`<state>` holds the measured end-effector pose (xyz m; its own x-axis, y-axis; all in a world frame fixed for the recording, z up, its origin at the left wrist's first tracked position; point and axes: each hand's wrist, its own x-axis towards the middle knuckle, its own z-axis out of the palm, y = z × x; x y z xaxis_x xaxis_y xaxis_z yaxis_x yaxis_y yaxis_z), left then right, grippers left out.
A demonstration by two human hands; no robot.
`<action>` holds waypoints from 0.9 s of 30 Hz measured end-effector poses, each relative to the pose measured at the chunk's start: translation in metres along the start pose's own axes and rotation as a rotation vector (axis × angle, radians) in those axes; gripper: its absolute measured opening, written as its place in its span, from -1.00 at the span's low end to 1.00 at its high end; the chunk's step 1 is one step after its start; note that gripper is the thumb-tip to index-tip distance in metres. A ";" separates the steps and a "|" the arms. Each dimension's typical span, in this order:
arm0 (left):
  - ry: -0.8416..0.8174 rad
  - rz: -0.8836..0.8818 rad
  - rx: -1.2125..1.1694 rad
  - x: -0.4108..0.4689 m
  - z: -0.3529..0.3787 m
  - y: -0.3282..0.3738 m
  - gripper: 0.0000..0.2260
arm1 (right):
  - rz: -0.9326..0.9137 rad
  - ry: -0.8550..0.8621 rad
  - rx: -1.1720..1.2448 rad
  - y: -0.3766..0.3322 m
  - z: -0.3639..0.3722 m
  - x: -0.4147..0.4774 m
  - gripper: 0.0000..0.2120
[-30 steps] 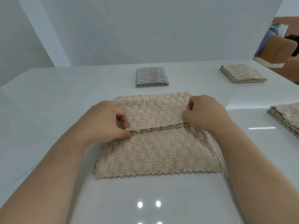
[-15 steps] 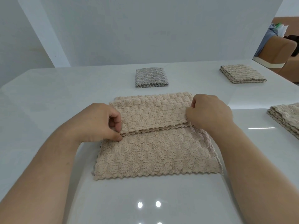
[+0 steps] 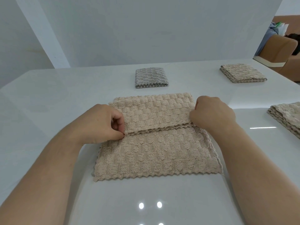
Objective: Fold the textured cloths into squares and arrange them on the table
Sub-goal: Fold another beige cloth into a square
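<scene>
A beige textured cloth (image 3: 155, 153) lies on the white table (image 3: 48, 98) in front of me, its far part folded over toward me so a scalloped edge runs across the middle. My left hand (image 3: 100, 122) pinches the left end of that folded edge between thumb and fingers. At the right end, my right hand (image 3: 212, 114) grips the same edge with curled fingers. A grey cloth (image 3: 151, 77) folded into a square sits behind it. Another folded beige square (image 3: 242, 73) lies at the far right.
A stack of beige cloths (image 3: 287, 117) sits at the table's right edge. Beyond the far right corner stands a brown chair (image 3: 279, 51) with clothes on it. A white wall rises behind the table.
Both hands have slid outward along the folded edge to its two ends. The flap lies a little flatter and wider.
</scene>
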<state>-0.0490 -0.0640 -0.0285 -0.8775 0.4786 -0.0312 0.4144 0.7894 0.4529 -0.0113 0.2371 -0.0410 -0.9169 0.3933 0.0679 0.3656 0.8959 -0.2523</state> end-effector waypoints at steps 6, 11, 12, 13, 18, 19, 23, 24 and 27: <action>-0.005 -0.005 -0.027 0.001 0.001 -0.001 -0.78 | 0.022 0.015 0.084 0.000 -0.002 0.000 -0.90; -0.008 -0.019 0.001 0.001 0.002 0.002 -0.83 | 0.015 0.008 0.052 -0.001 -0.004 -0.002 -0.92; -0.013 -0.024 0.009 0.001 0.002 0.002 -0.84 | 0.014 -0.014 0.019 -0.002 -0.004 -0.003 -0.93; -0.017 -0.025 0.017 0.002 0.002 0.002 -0.85 | 0.014 -0.037 -0.017 -0.003 -0.005 -0.004 -0.93; -0.017 -0.034 0.015 0.002 0.003 0.003 -0.80 | 0.023 -0.029 -0.047 -0.002 -0.002 -0.002 -0.92; 0.021 -0.039 -0.003 0.002 0.004 0.004 -0.73 | 0.012 0.020 -0.043 -0.001 -0.001 -0.002 -0.87; 0.357 0.047 -0.024 0.011 0.013 0.013 -0.79 | -0.199 0.277 0.063 -0.013 0.007 0.006 -0.67; 0.427 0.095 0.001 0.015 0.016 0.018 -0.83 | -0.300 0.288 0.116 -0.019 0.010 0.008 -0.65; 0.448 0.176 0.059 0.031 0.026 0.040 -0.73 | -0.554 0.152 0.170 -0.039 0.022 0.012 -0.56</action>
<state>-0.0530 -0.0075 -0.0349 -0.8051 0.4046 0.4338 0.5677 0.7377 0.3655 -0.0395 0.2024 -0.0516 -0.9260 -0.0862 0.3674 -0.2023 0.9352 -0.2905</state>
